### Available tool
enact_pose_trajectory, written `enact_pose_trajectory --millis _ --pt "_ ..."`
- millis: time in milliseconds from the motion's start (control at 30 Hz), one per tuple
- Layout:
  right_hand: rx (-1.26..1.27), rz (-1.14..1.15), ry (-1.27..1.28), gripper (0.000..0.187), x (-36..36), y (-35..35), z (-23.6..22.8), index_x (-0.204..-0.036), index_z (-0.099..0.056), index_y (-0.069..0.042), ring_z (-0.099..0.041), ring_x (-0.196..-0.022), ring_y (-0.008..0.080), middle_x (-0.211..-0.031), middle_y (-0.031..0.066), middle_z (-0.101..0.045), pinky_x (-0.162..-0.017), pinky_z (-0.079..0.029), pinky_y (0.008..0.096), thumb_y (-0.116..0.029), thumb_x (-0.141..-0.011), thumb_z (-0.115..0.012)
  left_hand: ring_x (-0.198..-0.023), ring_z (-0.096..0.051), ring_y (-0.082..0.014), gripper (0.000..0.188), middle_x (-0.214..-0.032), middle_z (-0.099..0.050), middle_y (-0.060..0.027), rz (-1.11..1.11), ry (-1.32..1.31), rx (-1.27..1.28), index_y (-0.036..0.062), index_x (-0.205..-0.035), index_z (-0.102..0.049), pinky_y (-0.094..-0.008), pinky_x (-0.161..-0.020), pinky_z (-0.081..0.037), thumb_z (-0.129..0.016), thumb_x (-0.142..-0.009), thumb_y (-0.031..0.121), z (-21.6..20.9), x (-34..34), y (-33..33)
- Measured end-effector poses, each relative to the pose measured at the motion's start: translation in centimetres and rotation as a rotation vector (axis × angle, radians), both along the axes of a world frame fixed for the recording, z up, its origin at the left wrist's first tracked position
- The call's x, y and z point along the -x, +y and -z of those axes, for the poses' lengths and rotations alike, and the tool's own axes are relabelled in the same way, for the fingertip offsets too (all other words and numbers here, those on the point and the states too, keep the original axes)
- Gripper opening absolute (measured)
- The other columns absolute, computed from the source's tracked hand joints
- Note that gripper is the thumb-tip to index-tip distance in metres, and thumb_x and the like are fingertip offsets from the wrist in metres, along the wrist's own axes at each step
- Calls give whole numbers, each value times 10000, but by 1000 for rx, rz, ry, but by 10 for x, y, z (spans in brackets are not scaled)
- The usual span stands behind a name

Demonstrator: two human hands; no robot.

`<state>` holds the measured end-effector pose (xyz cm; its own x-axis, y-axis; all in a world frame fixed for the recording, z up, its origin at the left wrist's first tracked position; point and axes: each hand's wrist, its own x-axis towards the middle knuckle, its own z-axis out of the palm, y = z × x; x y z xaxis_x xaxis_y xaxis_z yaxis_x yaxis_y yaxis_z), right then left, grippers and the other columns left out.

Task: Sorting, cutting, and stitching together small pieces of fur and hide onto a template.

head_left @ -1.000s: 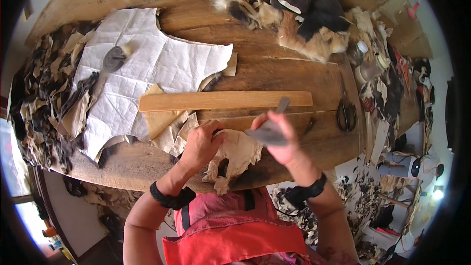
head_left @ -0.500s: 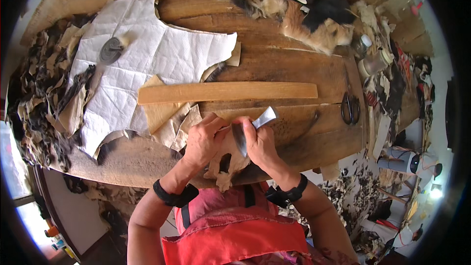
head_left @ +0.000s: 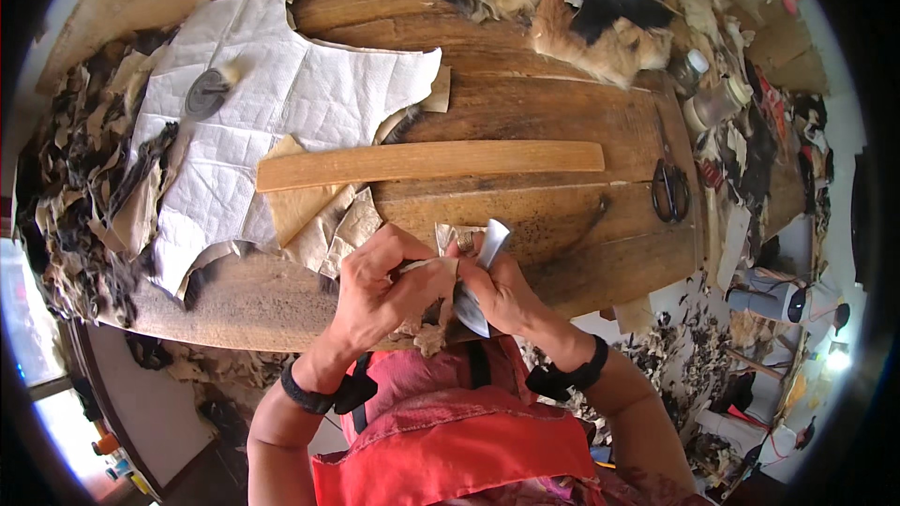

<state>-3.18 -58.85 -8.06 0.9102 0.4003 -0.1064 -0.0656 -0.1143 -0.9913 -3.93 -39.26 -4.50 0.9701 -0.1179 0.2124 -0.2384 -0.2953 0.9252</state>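
Left hand [head_left: 375, 286]: fingers bent and drawn together, pinching the near side of a pale hide piece [head_left: 431, 333]. Exact fingertip contact masked by the hand itself.

Right hand [head_left: 502, 295]: fingers closed round a flat metal blade [head_left: 475, 313], held tilted, one end projecting beyond the knuckles, the other below the thumb; fingertips partly hidden behind it.

Hide piece: between the two hands, at the near edge of the wooden table [head_left: 525, 112]; a ragged end hangs below the left fingers, much of the rest covered by hands and blade.

Wooden strip [head_left: 431, 165]: just beyond both hands, lying crosswise, overlapping tan scraps [head_left: 323, 225] near the left fingers.

White sheet [head_left: 272, 84]: beyond and left of the left fingers; grey disc [head_left: 206, 94] upon it.

Dark scrap heap [head_left: 84, 178]: well left of the left fingers.

Black-handled scissors [head_left: 669, 192]: well right of the right fingers, beyond them.

Fur pieces [head_left: 600, 37]: far beyond the right fingers.
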Motion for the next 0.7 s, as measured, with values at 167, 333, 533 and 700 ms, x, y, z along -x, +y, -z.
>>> enact_pose_trajectory --millis 167,333,533,700 --pt "-131 -231 189 159 -13 -13 -6 -1100 -477 -23 -610 -804 145 -795 53 -521 -756 -471 308 -137 -990 -464 -734 -583 -136 82 -808 -616 -52 -103 234 300 -8 -897 -651 -283 -643 -465 -703 -840 21 -18 22 4" --pt "-146 -291 191 188 -4 -9 3 -1117 -408 -12 -627 -835 147 -963 61 -503 -760 -482 316 -131 -975 -443 -768 -624 -199 57 -849 -635 -83 276 -95 149 17 -887 -672 -314 -668 -489 -703 -847 43 -40 31 -7" --pt "-128 -69 66 359 12 10 2 -1043 -613 17 -523 -1010 188 -1057 110 -549 -874 -424 348 -249 -1016 -373 -778 -633 -198 92 -837 -644 -85 532 80 292 18 -920 -689 -324 -694 -492 -719 -840 51 -54 29 -13" --pt "-9 133 -125 398 0 12 7 -964 -668 11 -571 -969 222 -1061 118 -588 -862 -454 339 -260 -1015 -381 -625 -620 -165 36 -794 -637 -94 43 289 580 10 -948 -593 -246 -470 -472 -575 -928 35 -38 28 17"
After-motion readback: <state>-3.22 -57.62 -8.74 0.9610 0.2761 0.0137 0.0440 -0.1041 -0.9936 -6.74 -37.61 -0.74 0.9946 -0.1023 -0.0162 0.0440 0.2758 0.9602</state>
